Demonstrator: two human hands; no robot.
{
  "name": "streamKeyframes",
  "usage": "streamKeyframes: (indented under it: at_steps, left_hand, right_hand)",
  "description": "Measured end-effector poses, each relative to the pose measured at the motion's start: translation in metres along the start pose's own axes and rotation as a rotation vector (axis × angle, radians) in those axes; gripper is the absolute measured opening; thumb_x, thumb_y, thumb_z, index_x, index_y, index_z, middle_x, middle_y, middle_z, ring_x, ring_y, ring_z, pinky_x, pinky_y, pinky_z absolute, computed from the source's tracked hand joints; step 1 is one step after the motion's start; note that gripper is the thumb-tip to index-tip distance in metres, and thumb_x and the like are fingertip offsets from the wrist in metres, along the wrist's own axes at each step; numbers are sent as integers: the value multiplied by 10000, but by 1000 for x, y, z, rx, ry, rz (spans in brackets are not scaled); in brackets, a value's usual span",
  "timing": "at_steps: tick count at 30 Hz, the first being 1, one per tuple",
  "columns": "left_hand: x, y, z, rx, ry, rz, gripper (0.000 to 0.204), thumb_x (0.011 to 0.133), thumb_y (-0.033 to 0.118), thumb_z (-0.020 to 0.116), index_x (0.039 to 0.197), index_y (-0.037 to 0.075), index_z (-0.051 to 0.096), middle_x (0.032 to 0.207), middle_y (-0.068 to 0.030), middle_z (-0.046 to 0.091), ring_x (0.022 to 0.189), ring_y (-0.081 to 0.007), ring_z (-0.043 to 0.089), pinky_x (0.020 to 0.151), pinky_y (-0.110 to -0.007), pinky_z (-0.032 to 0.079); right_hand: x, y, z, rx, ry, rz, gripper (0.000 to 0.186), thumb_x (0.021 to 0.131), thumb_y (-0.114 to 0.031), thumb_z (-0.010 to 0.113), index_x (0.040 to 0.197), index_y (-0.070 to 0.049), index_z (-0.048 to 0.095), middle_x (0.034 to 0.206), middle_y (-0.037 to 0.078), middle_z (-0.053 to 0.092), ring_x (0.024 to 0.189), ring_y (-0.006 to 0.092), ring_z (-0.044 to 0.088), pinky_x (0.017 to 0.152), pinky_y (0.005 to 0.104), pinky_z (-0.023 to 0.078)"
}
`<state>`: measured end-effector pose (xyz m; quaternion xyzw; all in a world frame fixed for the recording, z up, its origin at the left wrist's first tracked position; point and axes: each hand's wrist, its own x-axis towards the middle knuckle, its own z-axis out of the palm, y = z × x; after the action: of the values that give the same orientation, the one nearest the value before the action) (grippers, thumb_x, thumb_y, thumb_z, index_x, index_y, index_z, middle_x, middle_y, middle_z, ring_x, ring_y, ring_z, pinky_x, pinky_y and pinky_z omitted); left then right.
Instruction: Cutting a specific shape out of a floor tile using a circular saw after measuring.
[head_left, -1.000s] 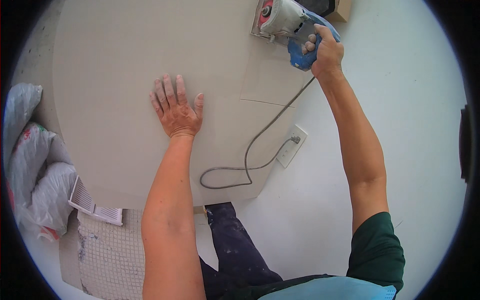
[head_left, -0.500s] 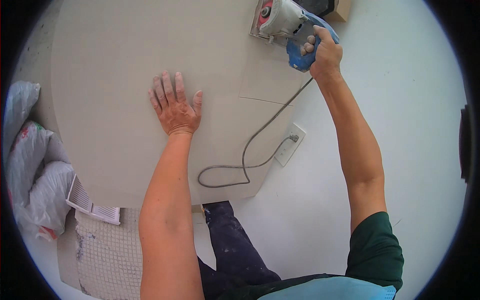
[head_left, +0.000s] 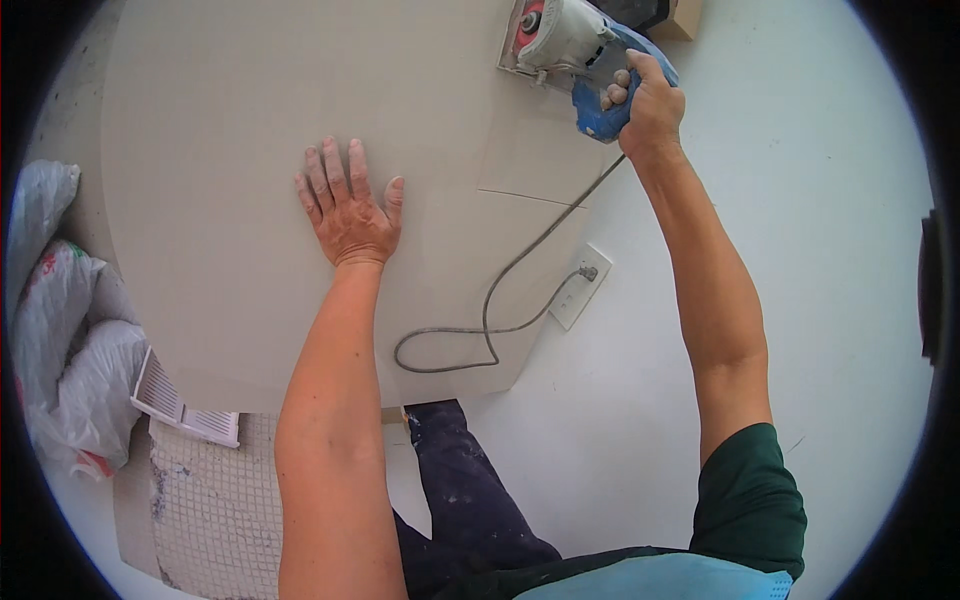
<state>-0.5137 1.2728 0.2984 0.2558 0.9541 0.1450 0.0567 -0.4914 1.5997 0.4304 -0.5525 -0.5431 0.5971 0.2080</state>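
Note:
My left hand (head_left: 354,212) lies flat on a large beige-grey slab (head_left: 230,250), its dusty fingers spread and nothing held. Farther off on the right, my right hand (head_left: 652,105) wraps round the blue handle of a handheld circular saw (head_left: 570,45). The saw's pale, dusty guard and base plate rest at the slab's far right part, with a red round hub showing at its left side. Its blade edge is hidden. Two thin cut lines, meeting at a corner, show in the slab near the saw. A dark power cord (head_left: 488,300) runs from the saw across the slab in a loop.
The cord ends in a plug in a white wall socket (head_left: 580,287) at the slab's right edge. White wall (head_left: 820,300) lies to the right. Plastic bags (head_left: 85,380) and a white slatted tray (head_left: 185,408) are at left. A cardboard box (head_left: 682,20) stands behind the saw.
Almost nothing differs. My left hand and forearm appear very slightly higher in the picture, along with the slab; the saw and my right hand hold their place.

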Motion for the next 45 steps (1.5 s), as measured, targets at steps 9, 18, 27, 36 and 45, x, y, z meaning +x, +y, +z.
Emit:
streamKeyframes:
  at_steps: [9,18,27,36,45]
  left_hand:
    - [0,0,1,-1,8,3,666,962,564,423,1504,194,311,1563,-98,275,1474,-317,185,1203,-513,120]
    - [0,1,0,-5,5,5,669,961,562,429,1506,195,304,1566,-100,269,1475,-318,185,1202,-517,126]
    - [0,1,1,0,4,2,664,962,567,417,1498,188,320,1563,-97,274,1471,-323,192,1203,-514,128]
    - [0,1,2,-13,26,6,658,959,566,426,1489,187,338,1553,-98,293,1467,-326,204,1199,-518,139]
    - [0,0,3,-19,22,4,656,961,575,421,1488,192,343,1550,-105,300,1466,-327,210,1201,-521,133]
  right_hand:
    - [-1,3,-1,12,-28,-22,148,849,-172,655,853,-35,601,677,40,540,510,142,525,458,307,461]
    - [-5,2,-1,-8,8,1,167,854,-183,657,886,-33,593,683,37,538,513,138,523,461,308,461]
    - [-6,5,-2,17,-6,-9,162,852,-171,660,876,-27,589,684,42,539,500,142,515,450,311,453]
    - [-10,6,-3,4,24,8,162,852,-170,659,878,-28,587,682,44,542,497,142,514,451,314,451]
    - [-12,7,-5,11,-9,-14,147,858,-161,649,879,-31,584,686,45,543,500,144,521,460,316,462]
